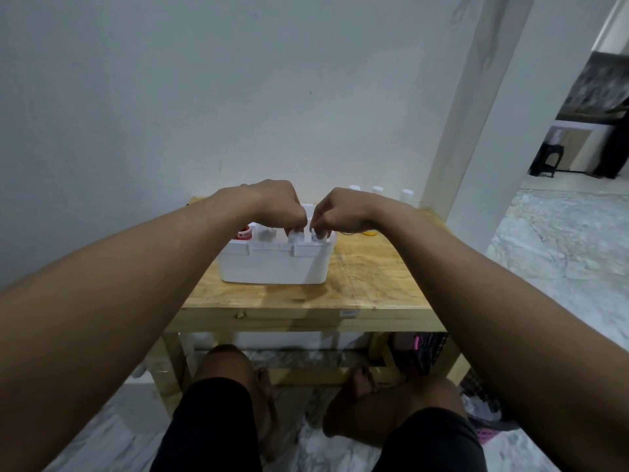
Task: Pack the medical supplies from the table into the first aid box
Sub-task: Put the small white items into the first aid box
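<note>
A white first aid box [275, 264] stands open on the wooden table [371, 287]. Both hands hover over its right half. My left hand [275, 206] pinches a small white bottle [294, 237] at the box's rim. Beside it, my right hand [340, 211] pinches another small white bottle [318, 236]. Inside the box at the left sit a red and white roll [244, 233] and a pale bottle [265, 233]. Three white bottles [377, 191] stand at the table's back right edge. A yellow object [370, 232] lies on the table, partly hidden by my right wrist.
A white wall rises right behind the table, and a white post [476, 107] stands at its back right corner. Under the table are my knees and feet, a white container [272, 340] and a dark mesh basket [422, 352]. Marble floor opens to the right.
</note>
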Demonstrator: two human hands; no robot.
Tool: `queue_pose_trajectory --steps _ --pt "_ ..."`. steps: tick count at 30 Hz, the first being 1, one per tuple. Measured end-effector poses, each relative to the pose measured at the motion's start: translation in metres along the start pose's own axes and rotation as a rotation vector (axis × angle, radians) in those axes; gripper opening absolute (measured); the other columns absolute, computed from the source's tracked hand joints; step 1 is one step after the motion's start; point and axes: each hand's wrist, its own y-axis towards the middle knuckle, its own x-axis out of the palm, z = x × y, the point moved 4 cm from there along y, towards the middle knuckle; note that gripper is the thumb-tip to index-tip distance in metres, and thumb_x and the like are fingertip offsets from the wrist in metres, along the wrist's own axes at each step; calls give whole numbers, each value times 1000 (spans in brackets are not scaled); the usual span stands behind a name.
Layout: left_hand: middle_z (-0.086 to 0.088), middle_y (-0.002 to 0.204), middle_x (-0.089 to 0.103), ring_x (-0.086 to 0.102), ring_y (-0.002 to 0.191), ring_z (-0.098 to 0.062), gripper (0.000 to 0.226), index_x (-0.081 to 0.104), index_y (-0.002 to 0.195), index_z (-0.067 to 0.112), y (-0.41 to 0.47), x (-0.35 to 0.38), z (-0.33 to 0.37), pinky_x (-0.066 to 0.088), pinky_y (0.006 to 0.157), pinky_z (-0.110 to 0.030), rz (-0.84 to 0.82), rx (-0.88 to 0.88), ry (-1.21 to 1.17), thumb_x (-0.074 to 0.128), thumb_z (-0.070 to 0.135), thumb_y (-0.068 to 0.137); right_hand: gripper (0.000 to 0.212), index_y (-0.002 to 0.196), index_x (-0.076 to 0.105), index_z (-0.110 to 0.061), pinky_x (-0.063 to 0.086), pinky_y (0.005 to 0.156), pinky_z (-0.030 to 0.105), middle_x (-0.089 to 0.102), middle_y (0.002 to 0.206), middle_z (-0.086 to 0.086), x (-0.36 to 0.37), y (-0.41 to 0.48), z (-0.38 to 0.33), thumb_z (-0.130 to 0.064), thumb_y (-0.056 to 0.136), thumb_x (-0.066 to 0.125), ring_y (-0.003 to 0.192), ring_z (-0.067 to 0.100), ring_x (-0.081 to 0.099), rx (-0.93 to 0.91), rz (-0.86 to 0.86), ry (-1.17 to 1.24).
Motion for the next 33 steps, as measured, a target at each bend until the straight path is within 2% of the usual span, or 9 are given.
queue_pose_trajectory --steps 7,10,15,28,33 --pt "18 78 77 65 96 -7 22 82 80 27 -1 -2 1 51 98 -40 -10 12 -52 60 31 82 36 94 79 -15 52 98 46 76 97 0 -2 -2 -1 -34 71 59 101 22 68 -8 31 32" --pt "14 82 77 65 97 -9 20 82 87 24 1 0 2 52 96 -36 -15 29 -61 64 32 84 25 97 79 -17 52 97 42 76 96 -2 -3 -2 0 -25 83 60 99 19 68 -10 31 44" --pt "8 99 76 64 97 -15 19 83 95 20 3 3 3 53 91 -36 -11 72 -20 73 30 82 23 96 81 -22 53 95 38 76 91 -9 -2 -1 4 -23 85 61 97 14 68 -5 28 47" --pt "9 95 77 64 93 -13 16 84 91 23 3 -3 -1 54 85 -33 20 65 31 73 27 80 23 88 80 -13 54 86 37 75 87 -4 -2 0 5 -27 81 63 97 22 68 -3 39 8" --pt "12 93 76 63 93 -11 17 84 87 22 4 -3 -2 53 80 -30 -10 37 23 69 27 79 24 93 79 -12 52 92 39 76 88 -2 -2 -2 2 -25 85 60 101 22 67 4 18 32"
